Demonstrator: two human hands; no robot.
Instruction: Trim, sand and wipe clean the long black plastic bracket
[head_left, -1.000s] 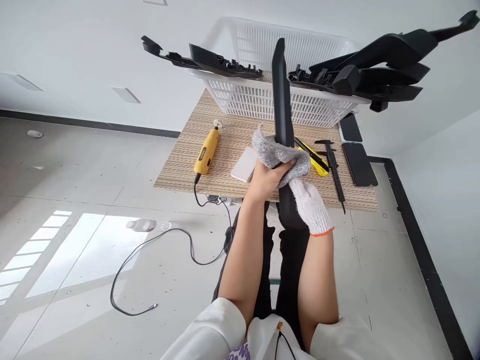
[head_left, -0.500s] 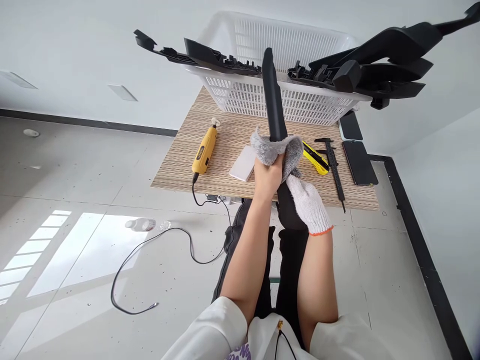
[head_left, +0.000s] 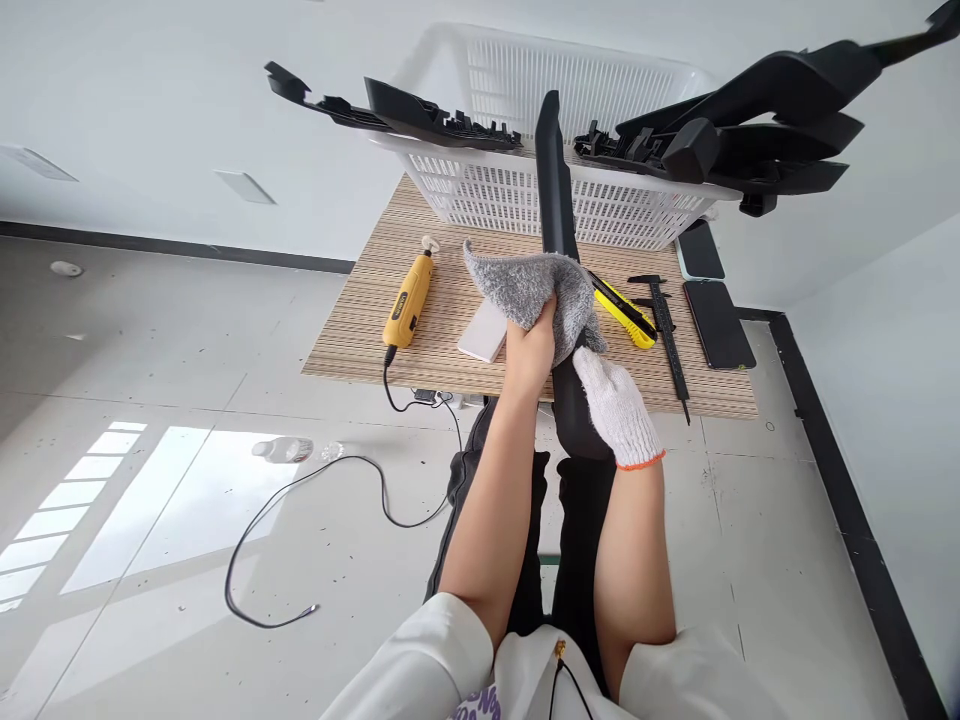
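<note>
A long black plastic trim piece points away from me, its wide near end over my legs. My left hand, bare, is closed on a grey cloth that lies across the middle of the piece. Part of the cloth flares out to the left. In a white knitted glove with an orange cuff, my right hand grips the near part of the trim piece from its right side. Its fingertips under the piece are hidden.
Behind stands a white basket with several black plastic parts jutting out. On the wooden table lie a yellow rotary tool, a white block, a utility knife, a caliper and two phones.
My left hand has loosened the cloth from around the trim piece, and it now spreads out leftward over it. The far end of the piece has shifted slightly right.
</note>
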